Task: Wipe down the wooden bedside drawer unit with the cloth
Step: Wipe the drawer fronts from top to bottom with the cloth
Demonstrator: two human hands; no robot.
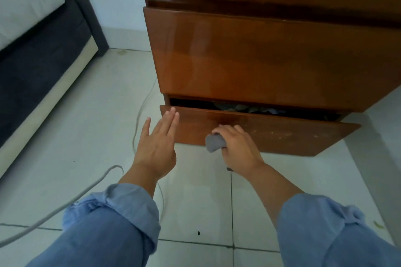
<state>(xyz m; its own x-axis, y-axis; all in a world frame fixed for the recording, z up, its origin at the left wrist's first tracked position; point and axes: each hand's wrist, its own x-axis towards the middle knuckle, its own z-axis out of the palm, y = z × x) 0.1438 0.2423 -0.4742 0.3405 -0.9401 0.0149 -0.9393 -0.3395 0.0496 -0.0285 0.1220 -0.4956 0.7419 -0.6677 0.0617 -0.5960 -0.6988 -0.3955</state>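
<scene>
The glossy brown wooden drawer unit (260,54) stands on the tiled floor and fills the upper right. Its bottom drawer (293,134) is pulled out a little, and crumpled things show in the gap above its front. My right hand (238,149) grips a bunched grey cloth (213,143) and presses it against the lower left part of that drawer front. My left hand (156,145) is open with fingers straight, its fingertips at the drawer's left corner; I cannot tell if they touch it.
A dark bed frame (43,60) with a white mattress runs along the left. A grey cable (138,115) snakes over the white floor tiles between bed and unit. A pale wall lies behind, and small specks dot the floor.
</scene>
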